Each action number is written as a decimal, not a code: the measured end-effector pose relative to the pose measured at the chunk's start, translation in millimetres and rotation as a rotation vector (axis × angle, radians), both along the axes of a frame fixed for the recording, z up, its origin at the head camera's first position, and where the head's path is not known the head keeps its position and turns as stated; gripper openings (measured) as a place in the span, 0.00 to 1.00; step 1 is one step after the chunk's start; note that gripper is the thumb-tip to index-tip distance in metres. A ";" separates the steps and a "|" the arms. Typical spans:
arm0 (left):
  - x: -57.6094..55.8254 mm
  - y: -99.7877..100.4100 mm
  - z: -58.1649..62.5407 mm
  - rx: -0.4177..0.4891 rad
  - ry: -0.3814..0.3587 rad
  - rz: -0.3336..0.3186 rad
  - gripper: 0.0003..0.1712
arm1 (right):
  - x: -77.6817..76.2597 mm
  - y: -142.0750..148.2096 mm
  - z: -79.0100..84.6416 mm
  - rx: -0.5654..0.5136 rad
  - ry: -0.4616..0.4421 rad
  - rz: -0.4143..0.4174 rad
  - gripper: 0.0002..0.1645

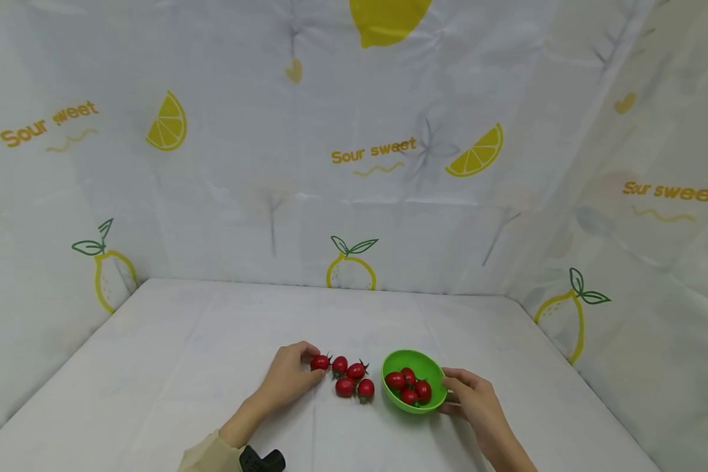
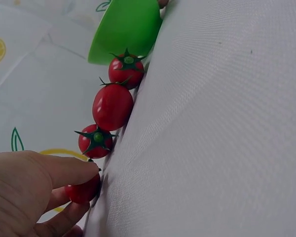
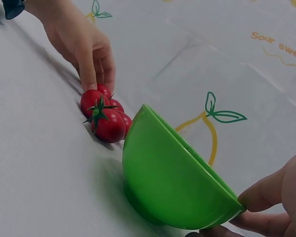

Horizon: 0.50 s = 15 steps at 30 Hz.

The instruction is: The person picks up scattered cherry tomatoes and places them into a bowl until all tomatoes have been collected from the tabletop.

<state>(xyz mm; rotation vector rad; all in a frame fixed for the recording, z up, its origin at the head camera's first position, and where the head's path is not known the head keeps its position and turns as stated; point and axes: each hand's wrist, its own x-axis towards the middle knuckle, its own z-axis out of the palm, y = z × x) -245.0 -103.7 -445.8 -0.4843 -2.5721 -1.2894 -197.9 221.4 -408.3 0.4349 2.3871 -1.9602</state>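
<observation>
With thumb and fingers, my left hand (image 1: 288, 375) pinches the leftmost cherry tomato (image 1: 320, 362), which is low at the tabletop; in the left wrist view this tomato (image 2: 83, 191) is partly hidden behind the thumb. Several more red cherry tomatoes (image 1: 345, 387) with green stems lie in a cluster just to its right. A green bowl (image 1: 410, 360) stands upright on the table beyond them, holding several tomatoes (image 1: 423, 391). My right hand (image 1: 479, 405) grips the bowl's right rim, thumb on top and fingers beneath, as the right wrist view shows.
White cloth covers the table (image 1: 212, 347). Behind it and along both sides hang white sheets (image 1: 224, 177) printed with lemons and lettering. A black band (image 1: 262, 460) is on my left wrist, by a beige sleeve (image 1: 212, 452).
</observation>
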 end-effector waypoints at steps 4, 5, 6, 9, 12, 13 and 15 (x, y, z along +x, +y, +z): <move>-0.2 0.4 -0.5 -0.008 -0.002 0.005 0.13 | -0.2 0.3 -0.7 0.000 -0.011 -0.006 0.22; -0.3 0.6 -0.7 -0.010 -0.001 0.005 0.13 | -0.3 0.1 -0.7 0.001 -0.014 -0.009 0.22; -0.3 0.7 -0.8 -0.013 -0.001 0.006 0.13 | -0.5 0.1 -0.9 0.001 -0.016 -0.014 0.22; -0.5 1.0 -1.0 -0.017 0.005 0.002 0.13 | -0.7 0.2 -0.9 0.001 -0.014 -0.012 0.22; -0.5 0.9 -0.7 -0.020 0.005 -0.005 0.13 | -1.0 0.0 -0.6 -0.001 -0.012 -0.010 0.23; -0.5 0.9 -0.5 -0.020 0.003 -0.007 0.13 | -0.9 0.1 -0.3 0.000 -0.013 -0.008 0.23; -0.7 0.9 -0.2 -0.018 0.003 -0.011 0.13 | -1.4 -0.3 0.0 0.002 -0.015 -0.016 0.23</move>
